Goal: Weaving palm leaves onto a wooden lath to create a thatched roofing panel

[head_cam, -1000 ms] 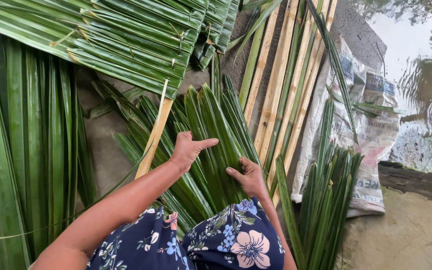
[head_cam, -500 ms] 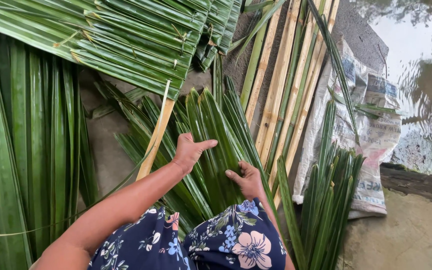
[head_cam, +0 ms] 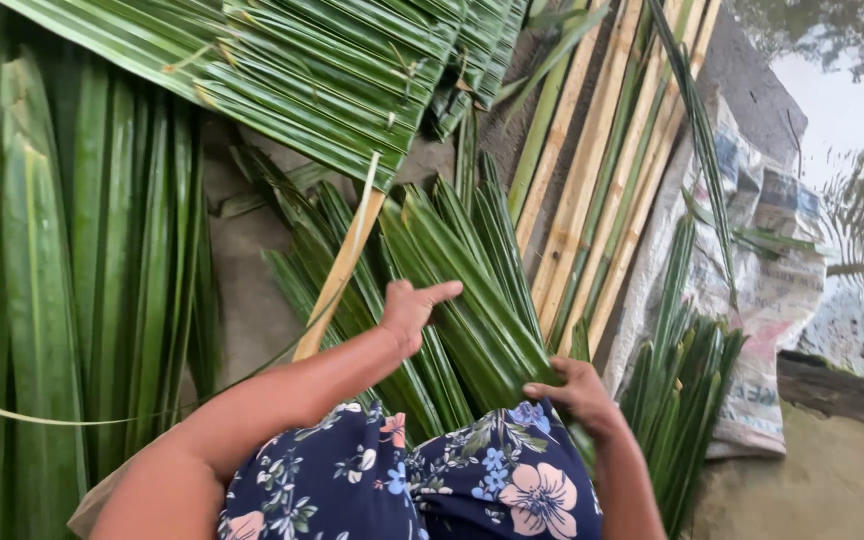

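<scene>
- A woven panel of palm leaflets [head_cam: 282,70] fills the far left, its glossy green strips folded tight and overlapping at a slant.
- Long flat palm fronds [head_cam: 72,270] lie down the left side, broad, ribbed lengthwise and smooth, running from near to far.
- A fan of palm leaflets [head_cam: 472,290] spreads in the middle on the bare ground, each blade narrow, creased along its midline and pointed at the far end.
- Pale split bamboo strips [head_cam: 592,190] lie side by side at far right of the fan, straight, matt and yellowish, with a few green ones among them.
- A printed woven sack [head_cam: 767,300] lies crumpled at right under a smaller sheaf of leaflets [head_cam: 677,400].
- A tan leaf stalk [head_cam: 337,280] crosses the fan's left edge, stiff and slanting.
- Dark floral cloth [head_cam: 422,480] covers the person's knees at the near edge.
- The left hand [head_cam: 410,310] rests flat and open on the fan, thumb out to the right, gripping nothing.
- The right hand [head_cam: 577,390] lies at the fan's near right edge, fingers curled onto the leaflet ends; I cannot tell whether it grips them.
</scene>
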